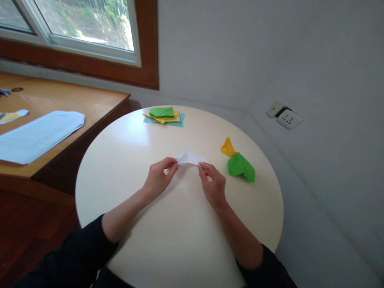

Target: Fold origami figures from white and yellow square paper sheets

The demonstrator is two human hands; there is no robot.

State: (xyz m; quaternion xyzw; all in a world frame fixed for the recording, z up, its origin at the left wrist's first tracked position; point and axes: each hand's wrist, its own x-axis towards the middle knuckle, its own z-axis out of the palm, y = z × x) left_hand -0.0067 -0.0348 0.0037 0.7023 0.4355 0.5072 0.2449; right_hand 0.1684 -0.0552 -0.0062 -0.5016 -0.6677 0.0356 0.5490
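A person seated at a round white counter [180, 240] works a sheet of white paper [189, 158] between two bare hands. The left hand [158, 179] pinches the paper's left end between thumb and fingertips; the right hand [213, 185] pinches the right end the same way. The paper, already partly folded, arches up off the counter between them, near the middle of the tabletop and a little toward its far side.

Just to the right of the right hand lie two finished-looking folded pieces: a green paper figure [241, 167] and, touching its far side, a smaller yellow paper figure [228, 147]. At the far edge of the counter rests a small stack of coloured sheets [164, 116], green on top of yellow on top of teal. A wooden desk [60, 100] stands to the left, carrying printed pages [39, 134]; a window [78, 24] is above it, and a wall socket [285, 115] sits on the right-hand wall.

Judging by the raised arch, the fold appears to be mid-shaping. It would go best with both pinches kept even, the edges lined up before any crease is pressed, and the paper brought flat to the counter to sharpen the fold.
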